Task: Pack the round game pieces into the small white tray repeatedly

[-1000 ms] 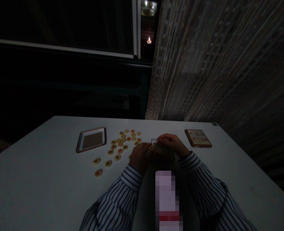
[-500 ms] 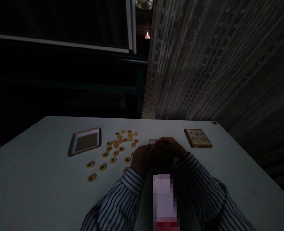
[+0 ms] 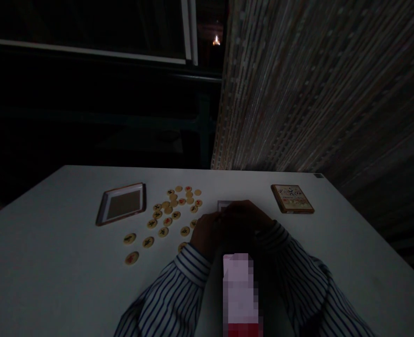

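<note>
My left hand (image 3: 205,230) and my right hand (image 3: 248,215) meet over the middle of the white table (image 3: 69,281). Their fingers are bent inward and closed together, deep in shadow, so whatever lies between them is hidden. Just beyond the fingertips shows the pale edge of a flat, light-grey object (image 3: 222,204), mostly covered by my hands. Left of my left hand lie several round wooden Chinese chess pieces, some with black characters, such as the near piece (image 3: 148,242), some with red, such as the leftmost piece (image 3: 132,258), and some blank side up.
A shallow rimmed tray (image 3: 144,199) rests at the table's left. On the right lies a flat printed box (image 3: 294,199). Between my forearms glows a lit, partly pixelated screen (image 3: 240,290). Behind the table hangs a string curtain (image 3: 263,93); the room is dark.
The view has shifted slightly, so the table items sit a little higher in the picture. My hands stay together in nearly the same place, the right hand slightly lower and flatter.
</note>
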A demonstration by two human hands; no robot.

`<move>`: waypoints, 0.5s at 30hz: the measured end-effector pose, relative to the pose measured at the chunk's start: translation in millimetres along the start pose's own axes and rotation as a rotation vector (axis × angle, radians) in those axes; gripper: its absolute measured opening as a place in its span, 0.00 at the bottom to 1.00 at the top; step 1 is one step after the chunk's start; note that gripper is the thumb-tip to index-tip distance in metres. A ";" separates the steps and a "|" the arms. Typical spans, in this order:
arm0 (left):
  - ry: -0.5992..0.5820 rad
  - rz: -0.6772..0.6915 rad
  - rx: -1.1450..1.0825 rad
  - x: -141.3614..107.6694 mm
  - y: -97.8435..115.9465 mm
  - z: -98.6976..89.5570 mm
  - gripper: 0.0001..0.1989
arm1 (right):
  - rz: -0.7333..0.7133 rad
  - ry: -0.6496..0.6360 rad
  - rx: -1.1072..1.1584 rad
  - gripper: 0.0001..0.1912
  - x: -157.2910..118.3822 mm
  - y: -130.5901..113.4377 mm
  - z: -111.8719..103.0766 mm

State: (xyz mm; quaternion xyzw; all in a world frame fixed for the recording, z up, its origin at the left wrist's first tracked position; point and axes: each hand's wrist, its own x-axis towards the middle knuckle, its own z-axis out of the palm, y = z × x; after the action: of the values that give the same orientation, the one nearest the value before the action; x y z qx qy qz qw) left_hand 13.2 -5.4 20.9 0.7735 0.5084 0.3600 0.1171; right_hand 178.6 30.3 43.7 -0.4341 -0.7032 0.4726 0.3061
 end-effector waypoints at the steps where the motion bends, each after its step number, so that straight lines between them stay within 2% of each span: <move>1: 0.004 -0.009 -0.010 -0.5 -1.4 0.8 0.10 | 0.006 0.004 0.011 0.13 0.0 -0.6 0.3; 6: 0.076 -0.128 -0.138 -3.8 -4.9 2.2 0.13 | -0.059 0.040 0.027 0.13 1.2 -5.5 -0.4; 15: 0.095 -0.395 -0.618 -3.7 -4.4 4.2 0.13 | -0.067 0.105 0.044 0.12 1.7 -12.2 2.0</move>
State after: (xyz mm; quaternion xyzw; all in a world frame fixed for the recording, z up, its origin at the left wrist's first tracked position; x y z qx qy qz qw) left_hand 12.1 -5.8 13.8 0.5709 0.5201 0.5024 0.3888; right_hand 172.2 28.9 54.3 -0.4276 -0.6897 0.4540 0.3679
